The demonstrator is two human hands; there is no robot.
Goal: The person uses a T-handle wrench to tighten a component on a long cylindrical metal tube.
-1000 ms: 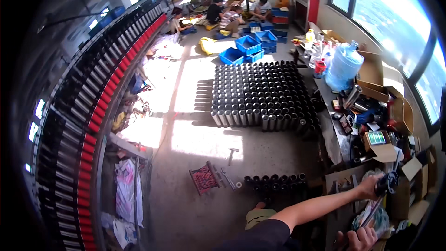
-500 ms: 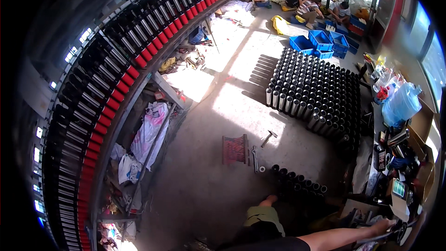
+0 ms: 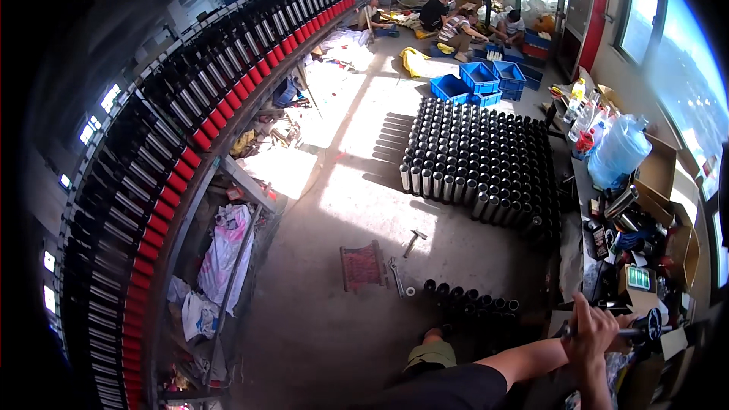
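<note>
At the right-hand workbench, my left arm crosses in from the lower edge. My left hand (image 3: 620, 343) is mostly hidden behind my right and appears closed on a dark rod-shaped part (image 3: 632, 331) with a round black end. My right hand (image 3: 594, 328) rises from below, its fingers wrapped round the same part nearer its left end. The part lies roughly level across both hands, above the clutter at the bench's near end; its exact kind is unclear.
The workbench (image 3: 591, 252) carries a large blue water bottle (image 3: 619, 153), boxes and loose parts. Black tubes (image 3: 474, 148) stand in a block on the floor, with a smaller group (image 3: 471, 302) nearer. A hammer (image 3: 414, 243) and wrench (image 3: 396, 277) lie beside a red mat (image 3: 363, 266). People sit far back.
My left hand was reaching onto the bench; now the rod-shaped part is raised there. My right hand has come into view, gripping it. The view has shifted right.
</note>
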